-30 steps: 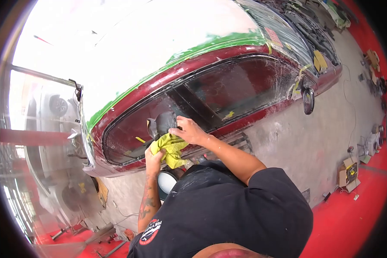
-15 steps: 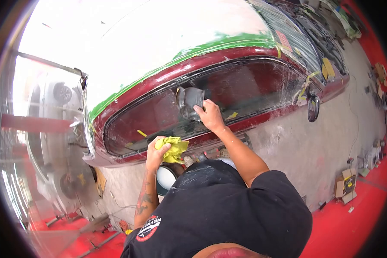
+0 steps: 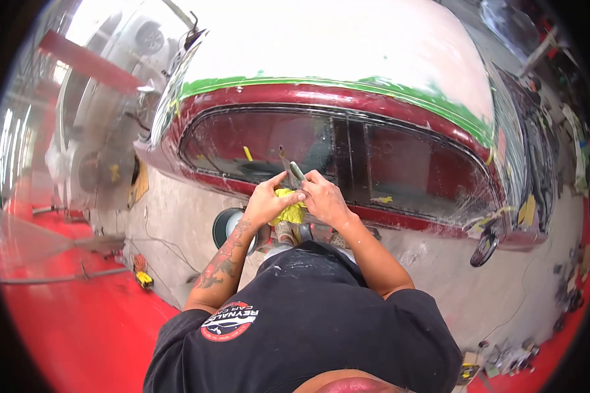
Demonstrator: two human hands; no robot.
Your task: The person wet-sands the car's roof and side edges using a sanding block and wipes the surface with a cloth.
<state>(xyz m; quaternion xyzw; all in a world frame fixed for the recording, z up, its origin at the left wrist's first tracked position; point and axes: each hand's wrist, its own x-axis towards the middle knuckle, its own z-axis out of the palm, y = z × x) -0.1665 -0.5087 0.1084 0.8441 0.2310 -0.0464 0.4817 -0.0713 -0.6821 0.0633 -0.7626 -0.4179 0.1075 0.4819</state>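
Observation:
Close together in front of my body, both hands are closed. My left hand (image 3: 267, 202) grips a crumpled yellow cloth (image 3: 291, 213), which hangs beneath the fingers. Between the thumb and fingers of my right hand (image 3: 326, 198) is a curled sheet of dark grey sandpaper (image 3: 297, 171), seen almost edge-on. The left fingertips are right beside the sheet; whether they touch it I cannot tell. Behind the hands lies the car's dark side window (image 3: 262, 147), framed by maroon bodywork (image 3: 269, 95).
Green edging (image 3: 347, 83) borders the car's white roof (image 3: 334, 46). A bucket (image 3: 220, 230) stands on the floor by my left forearm. The side mirror (image 3: 484, 250) sticks out at the right. A hose or cable (image 3: 170, 247) crosses the floor at left.
My right hand has drawn the sandpaper back from the window and turned it edge-on. Both hands have come together, cloth still in the left. The camera view has shifted.

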